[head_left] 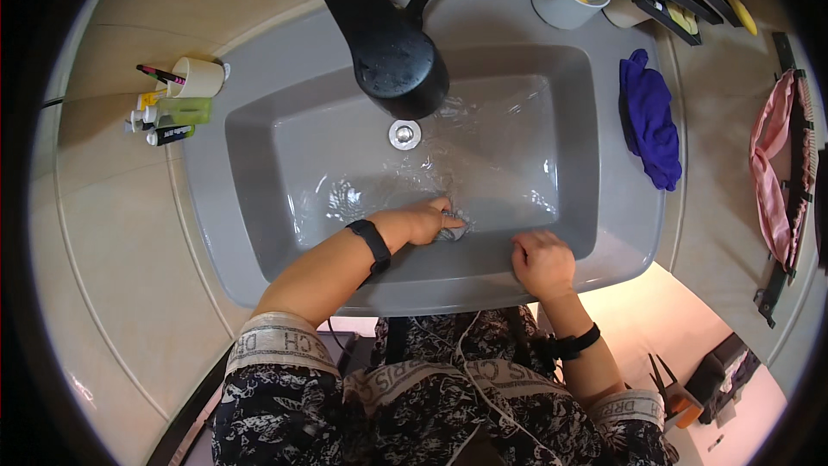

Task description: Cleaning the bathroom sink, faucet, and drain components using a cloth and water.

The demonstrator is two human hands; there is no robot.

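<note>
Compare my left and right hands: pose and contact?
Left hand reaches further into the sink; right hand is at its near side.
Left hand has fingers partly extended, touching a small grey item; right hand is curled, nothing visible in it.
Shared: each arm wears a black band.

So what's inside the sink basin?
Rippled water, a round metal drain, and a small greyish item, partly covered by the left hand, also inside. The black faucet hides part of the basin's far wall.

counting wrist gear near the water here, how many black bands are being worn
2: left band around the left forearm, right band around the right forearm.
</note>
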